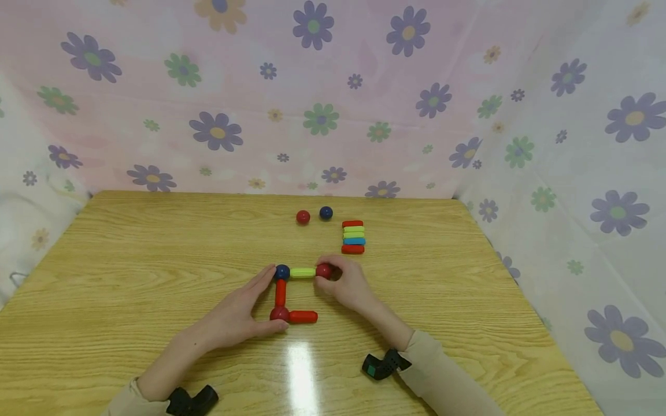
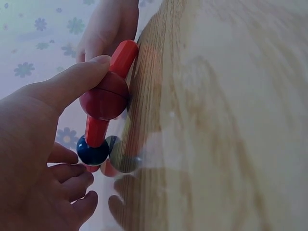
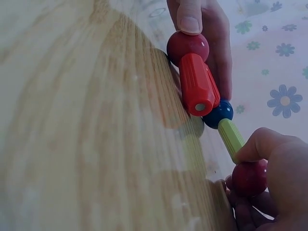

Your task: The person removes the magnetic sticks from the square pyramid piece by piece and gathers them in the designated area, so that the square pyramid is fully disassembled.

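Note:
A magnetic ball-and-rod frame lies on the table, open on its right side. Its blue ball [image 1: 282, 272] joins a yellow-green rod [image 1: 303, 273] to a red rod [image 1: 281, 293], which runs down to a red ball [image 1: 279, 314]. Out of that ball another red rod [image 3: 196, 86] points right, its metal end free. My left hand [image 1: 236, 315] spans this left side, thumb at the lower red ball and fingertips at the blue one. With thumb and fingers, my right hand [image 1: 346, 284] pinches a second red ball [image 3: 250, 178] at the yellow-green rod's right end.
Farther back on the table [image 1: 156, 248] sit a loose red ball [image 1: 303, 217] and a loose blue ball [image 1: 325, 213]. To their right several red, yellow-green and blue rods [image 1: 354, 236] lie in a stacked row. A flowered curtain [image 1: 364, 138] hangs behind the table.

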`<action>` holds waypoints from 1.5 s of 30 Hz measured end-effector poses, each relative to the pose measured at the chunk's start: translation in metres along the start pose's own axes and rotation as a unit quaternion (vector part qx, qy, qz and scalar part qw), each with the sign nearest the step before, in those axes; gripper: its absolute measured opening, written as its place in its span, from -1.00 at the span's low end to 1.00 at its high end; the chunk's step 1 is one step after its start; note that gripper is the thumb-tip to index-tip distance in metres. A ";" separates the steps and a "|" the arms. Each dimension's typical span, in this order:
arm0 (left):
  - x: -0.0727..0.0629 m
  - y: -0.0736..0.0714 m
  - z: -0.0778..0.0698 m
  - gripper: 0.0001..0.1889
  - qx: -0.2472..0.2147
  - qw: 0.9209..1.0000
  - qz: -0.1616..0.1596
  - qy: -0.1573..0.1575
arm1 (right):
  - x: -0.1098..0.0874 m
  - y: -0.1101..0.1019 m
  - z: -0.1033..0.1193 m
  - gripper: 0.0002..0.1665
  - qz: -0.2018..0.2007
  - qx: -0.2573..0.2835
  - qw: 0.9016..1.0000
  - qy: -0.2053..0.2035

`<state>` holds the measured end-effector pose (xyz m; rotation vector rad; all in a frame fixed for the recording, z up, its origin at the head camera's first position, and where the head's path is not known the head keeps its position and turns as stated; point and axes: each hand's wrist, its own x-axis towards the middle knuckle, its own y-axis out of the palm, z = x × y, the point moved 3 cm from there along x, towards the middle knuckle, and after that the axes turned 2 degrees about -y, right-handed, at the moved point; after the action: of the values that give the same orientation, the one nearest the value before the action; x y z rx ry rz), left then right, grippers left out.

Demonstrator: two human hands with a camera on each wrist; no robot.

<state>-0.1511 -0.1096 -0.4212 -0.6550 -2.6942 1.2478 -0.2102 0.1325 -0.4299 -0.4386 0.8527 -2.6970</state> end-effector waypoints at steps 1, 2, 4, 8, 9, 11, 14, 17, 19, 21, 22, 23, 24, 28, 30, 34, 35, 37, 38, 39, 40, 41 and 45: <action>0.000 0.000 0.000 0.19 -0.001 1.000 0.000 0.001 | 0.000 0.000 0.001 -0.74 0.003 -0.001 1.000 -0.002; 0.000 0.000 0.000 0.19 -0.002 1.000 0.001 0.001 | 0.000 0.000 0.001 -0.75 0.005 -0.001 1.000 -0.005; 0.000 0.000 0.000 0.18 -0.004 1.000 0.002 0.000 | 0.000 0.001 0.002 -0.76 0.010 -0.004 1.000 -0.016; 0.000 -0.001 0.001 0.17 -0.005 1.000 0.006 -0.003 | 0.000 0.003 0.003 -0.76 0.018 -0.010 0.999 -0.026; 0.000 0.000 0.001 0.17 -0.005 1.000 0.006 -0.002 | 0.000 0.003 0.003 -0.76 0.019 -0.012 0.999 -0.028; -0.001 0.000 0.000 0.16 -0.005 1.000 0.006 0.001 | 0.000 0.004 0.003 -0.75 0.021 -0.013 0.999 -0.028; -0.001 0.000 0.000 0.16 -0.004 1.000 0.006 0.002 | 0.000 0.005 0.003 -0.76 0.019 -0.014 0.999 -0.031; -0.002 -0.001 0.000 0.16 -0.003 1.000 0.006 0.002 | 0.000 0.005 0.004 -0.77 0.017 -0.014 0.999 -0.034; -0.002 -0.001 0.000 0.16 -0.001 1.000 0.006 0.002 | 0.000 0.006 0.004 -0.78 0.013 -0.013 0.999 -0.033; -0.002 -0.001 0.000 0.16 -0.001 1.000 0.005 0.004 | 0.000 0.006 0.003 -0.79 0.005 -0.008 1.000 -0.025; -0.001 -0.001 0.000 0.15 -0.001 1.000 0.004 0.007 | 0.000 0.006 0.002 -0.81 -0.003 -0.002 1.000 -0.016; -0.001 0.000 0.000 0.15 -0.001 1.000 0.004 0.007 | 0.000 0.006 0.002 -0.83 -0.013 0.004 1.000 -0.009; -0.001 0.000 -0.001 0.15 0.000 1.000 0.004 0.009 | 0.000 0.006 0.002 -0.85 -0.023 0.009 1.000 -0.002; -0.001 -0.001 -0.001 0.16 0.001 1.000 0.005 0.008 | 0.000 0.004 0.001 -0.88 -0.051 0.023 0.998 0.016; -0.001 -0.001 -0.002 0.16 0.001 1.000 0.004 0.007 | 0.001 0.004 0.001 -0.88 -0.049 0.024 0.998 0.014; -0.001 -0.002 -0.001 0.16 0.002 1.000 0.003 0.005 | 0.000 0.003 0.001 -0.82 -0.043 0.038 0.998 0.022; -0.001 -0.001 -0.001 0.16 0.001 1.000 0.004 0.005 | 0.000 0.002 0.002 -0.81 -0.044 0.042 0.998 0.023; -0.001 -0.001 -0.001 0.17 0.002 1.000 0.004 0.004 | 0.000 0.001 0.001 -0.76 -0.046 0.044 0.998 0.025; -0.001 -0.001 -0.001 0.17 0.003 1.000 0.004 0.004 | 0.001 0.000 0.001 -0.74 -0.047 0.043 0.998 0.025; 0.000 -0.001 -0.001 0.17 0.003 1.000 0.004 0.004 | 0.001 -0.001 0.001 -0.72 -0.049 0.042 0.998 0.024; 0.000 -0.001 -0.001 0.17 0.004 1.000 0.005 0.004 | 0.002 -0.001 0.001 -0.69 -0.050 0.040 0.998 0.023; 0.000 -0.001 -0.001 0.17 0.004 1.000 0.005 0.004 | 0.002 -0.002 0.001 -0.67 -0.051 0.040 0.998 0.022; 0.000 -0.001 -0.001 0.17 0.005 1.000 0.006 0.003 | 0.004 -0.005 0.004 -0.60 -0.051 0.049 0.997 0.026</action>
<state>-0.1514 -0.1096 -0.4199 -0.6739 -2.6817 1.2606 -0.2133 0.1333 -0.4231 -0.4017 0.7248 -2.8407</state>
